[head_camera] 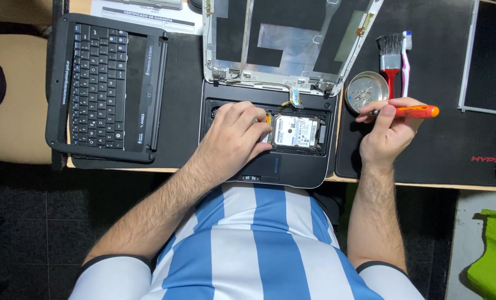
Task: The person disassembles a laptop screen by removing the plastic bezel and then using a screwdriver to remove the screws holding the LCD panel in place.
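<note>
Striped blue-and-white shirt fills bottom centre, closest to cam; both forearms reach up from it to the desk.

Surface: wooden desk edge showing under two dark mats. L mat carries an opened small laptop base, lower shell off, hard drive exposed in its bay, centre-right of base. Screen back cover, stripped, w/ foil patches, lies flat just beyond the base, hinges touching. Detached keyboard panel lies far L, turned sideways, overhanging mat's L edge. Printed paper at top, partly under the cover.

L hand lies on base, fingers curled down at drive's L end, touching it; grip on anything – can't tell, fingertips hidden. R hand closed round an orange-handled screwdriver, held roughly level, tip pointing L toward a small round metal dish of screws, just beside the base's R corner.

R mat: red-handled brush and pink toothbrush side by side above the screwdriver; bare screen panel at far R.

Edges/room: base front slightly overhangs desk edge. Open mat below and R of R hand. Floor dark; tan seat far L, green cloth bottom R.
</note>
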